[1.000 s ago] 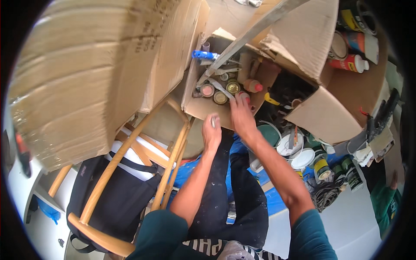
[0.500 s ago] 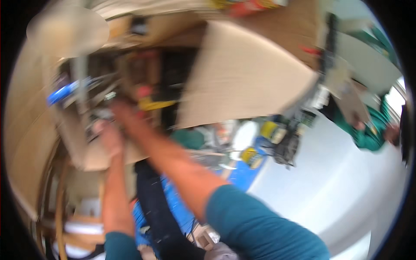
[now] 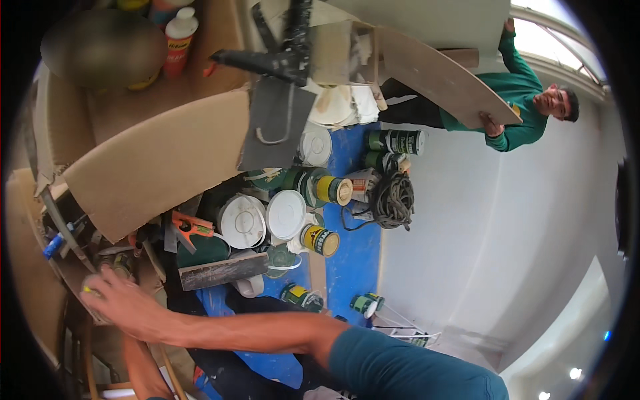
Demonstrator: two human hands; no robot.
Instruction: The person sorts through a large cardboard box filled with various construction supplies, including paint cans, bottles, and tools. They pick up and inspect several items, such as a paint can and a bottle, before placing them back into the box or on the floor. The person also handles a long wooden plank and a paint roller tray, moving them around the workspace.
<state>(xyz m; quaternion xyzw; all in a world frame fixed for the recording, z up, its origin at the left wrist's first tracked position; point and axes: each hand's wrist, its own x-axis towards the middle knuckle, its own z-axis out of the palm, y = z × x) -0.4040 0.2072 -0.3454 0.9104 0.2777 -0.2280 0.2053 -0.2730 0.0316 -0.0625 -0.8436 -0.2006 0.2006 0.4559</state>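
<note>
Curling over the jar (image 3: 123, 264) at lower left, my right hand (image 3: 123, 301) has bent fingers; whether they grip anything, I cannot tell. My left hand is hidden beneath it. Around them stands the carton (image 3: 71, 275), a blue tool (image 3: 53, 247) at its left. Centre-left: white-lidded buckets (image 3: 241, 221). Upper right: a co-worker (image 3: 527, 110) holding a board (image 3: 433, 73).
</note>
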